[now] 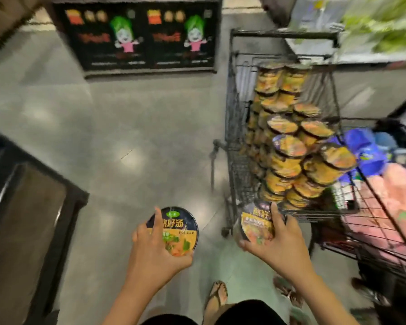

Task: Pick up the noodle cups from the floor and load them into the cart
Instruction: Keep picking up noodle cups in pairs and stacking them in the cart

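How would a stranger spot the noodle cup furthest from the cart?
Start at the black wire cart piled with noodle cups. Look left and down to the left hand, over grey floor. The cup it grips shows its round lid, dark blue above, yellow below, with a green badge; the other held cup is right at the cart.
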